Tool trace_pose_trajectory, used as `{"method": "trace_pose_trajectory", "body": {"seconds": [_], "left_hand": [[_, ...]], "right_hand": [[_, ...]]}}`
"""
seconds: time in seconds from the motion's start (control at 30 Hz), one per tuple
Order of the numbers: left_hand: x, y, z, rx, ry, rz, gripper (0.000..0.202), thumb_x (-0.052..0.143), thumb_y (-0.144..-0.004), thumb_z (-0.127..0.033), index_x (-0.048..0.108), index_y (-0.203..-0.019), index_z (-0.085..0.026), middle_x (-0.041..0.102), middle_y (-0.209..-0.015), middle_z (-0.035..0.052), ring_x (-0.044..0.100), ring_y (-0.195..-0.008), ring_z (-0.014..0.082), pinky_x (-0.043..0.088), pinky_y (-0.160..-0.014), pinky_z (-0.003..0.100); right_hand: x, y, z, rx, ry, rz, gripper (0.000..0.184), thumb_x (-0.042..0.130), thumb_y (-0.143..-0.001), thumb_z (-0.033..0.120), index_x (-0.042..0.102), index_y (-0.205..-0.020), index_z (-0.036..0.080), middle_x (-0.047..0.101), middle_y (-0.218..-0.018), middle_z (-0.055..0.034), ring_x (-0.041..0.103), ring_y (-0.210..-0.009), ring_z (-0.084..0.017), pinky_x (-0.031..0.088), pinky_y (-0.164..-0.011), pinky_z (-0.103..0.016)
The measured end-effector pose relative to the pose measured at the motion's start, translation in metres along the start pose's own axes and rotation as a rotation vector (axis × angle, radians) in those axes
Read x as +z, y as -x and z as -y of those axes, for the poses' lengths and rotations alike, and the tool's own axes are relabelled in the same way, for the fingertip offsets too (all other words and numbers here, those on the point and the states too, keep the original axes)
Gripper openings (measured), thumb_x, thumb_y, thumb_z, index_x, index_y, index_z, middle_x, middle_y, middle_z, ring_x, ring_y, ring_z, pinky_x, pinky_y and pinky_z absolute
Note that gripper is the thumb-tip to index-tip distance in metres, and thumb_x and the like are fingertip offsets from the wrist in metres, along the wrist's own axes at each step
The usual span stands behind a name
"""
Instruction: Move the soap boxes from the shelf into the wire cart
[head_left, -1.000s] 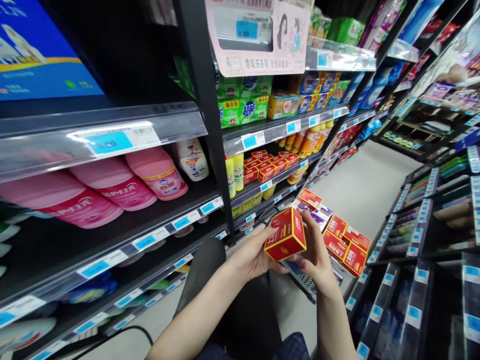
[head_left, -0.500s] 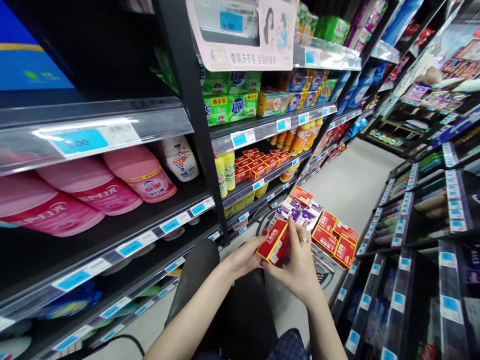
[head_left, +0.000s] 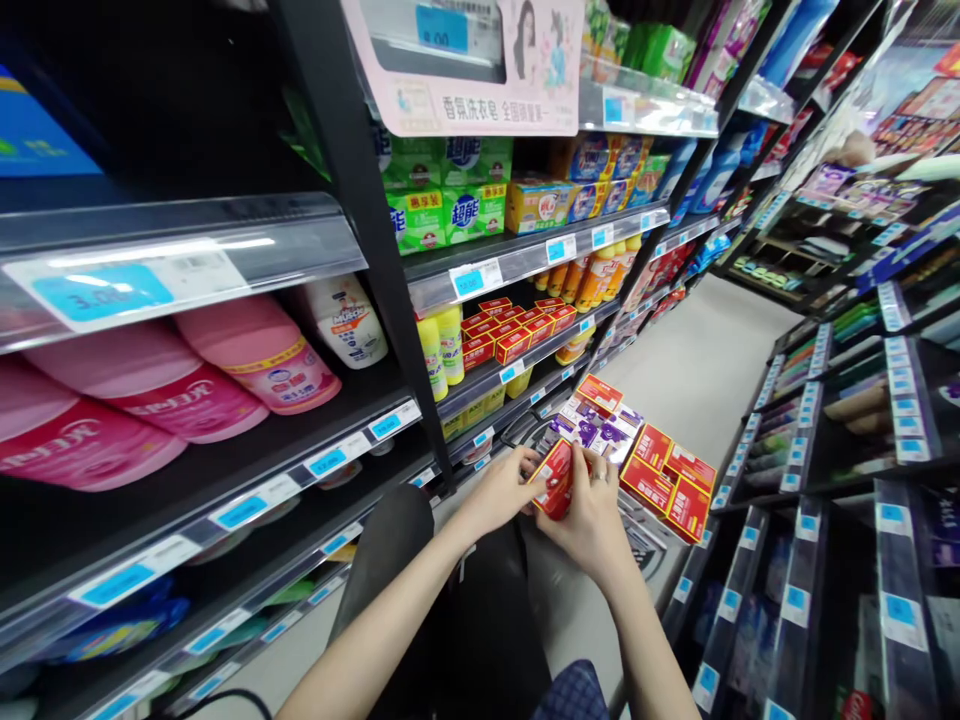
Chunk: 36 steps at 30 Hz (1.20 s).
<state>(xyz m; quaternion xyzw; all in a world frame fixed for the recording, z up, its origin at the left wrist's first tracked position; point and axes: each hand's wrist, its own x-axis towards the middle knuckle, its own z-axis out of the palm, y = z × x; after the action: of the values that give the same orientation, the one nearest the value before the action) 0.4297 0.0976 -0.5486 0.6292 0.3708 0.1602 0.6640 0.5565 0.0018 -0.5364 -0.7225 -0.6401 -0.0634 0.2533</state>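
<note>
Between my hands, above my knees, is a small red box (head_left: 554, 478) with yellow edges and white print. My left hand (head_left: 504, 492) grips its left side, the fingers partly hidden behind it. On the other side my right hand (head_left: 592, 510), with a ring on one finger, closes round the box. Just beyond are more red boxes (head_left: 670, 478) of the same look and purple-and-white packages (head_left: 600, 428), laid on a cart or carrier low over the floor. Similar red boxes (head_left: 517, 330) stand in rows on a shelf to the left.
Pink bottles (head_left: 187, 400) line the near left shelf (head_left: 330, 455). Green soap packs (head_left: 450, 210) sit on a farther shelf, below a pink sign (head_left: 472, 110). A dark rack (head_left: 810, 480) with price tags borders the right side of the aisle floor (head_left: 712, 330).
The red box has been turned in my hands, so a different face shows. My left hand has shifted its grip along the box. The view has moved slightly.
</note>
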Motion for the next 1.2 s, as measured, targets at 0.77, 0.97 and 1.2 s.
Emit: {"method": "trace_pose_trajectory", "body": {"seconds": [0.77, 0.97, 1.2], "left_hand": [[0.011, -0.153, 0.058, 0.112, -0.287, 0.013, 0.043, 0.031, -0.093, -0.032, 0.056, -0.122, -0.012, 0.057, -0.123, 0.0077, 0.054, -0.113, 0.0189, 0.039, -0.097, 0.028], [0.013, -0.152, 0.06, 0.131, -0.267, 0.003, 0.044, 0.032, -0.093, -0.03, 0.053, -0.126, -0.012, 0.055, -0.126, 0.0081, 0.051, -0.117, 0.0187, 0.036, -0.101, 0.029], [0.014, -0.155, 0.065, 0.151, -0.263, -0.007, 0.044, 0.033, -0.091, -0.028, 0.053, -0.127, -0.013, 0.054, -0.128, 0.0076, 0.05, -0.119, 0.0186, 0.035, -0.103, 0.03]], "right_hand": [[0.096, -0.052, -0.124, -0.01, 0.11, -0.028, 0.052, 0.066, -0.07, 0.039, 0.064, -0.112, 0.008, 0.049, -0.123, -0.0184, 0.038, -0.113, -0.031, 0.038, -0.097, -0.046], [0.099, -0.049, -0.128, -0.043, 0.024, -0.064, 0.036, 0.058, -0.081, 0.033, 0.066, -0.107, 0.009, 0.056, -0.112, -0.0144, 0.044, -0.108, -0.025, 0.045, -0.094, -0.04], [0.104, -0.052, -0.129, -0.064, 0.018, -0.079, 0.036, 0.058, -0.082, 0.032, 0.065, -0.108, 0.008, 0.056, -0.111, -0.0148, 0.045, -0.108, -0.026, 0.046, -0.092, -0.04]]}}
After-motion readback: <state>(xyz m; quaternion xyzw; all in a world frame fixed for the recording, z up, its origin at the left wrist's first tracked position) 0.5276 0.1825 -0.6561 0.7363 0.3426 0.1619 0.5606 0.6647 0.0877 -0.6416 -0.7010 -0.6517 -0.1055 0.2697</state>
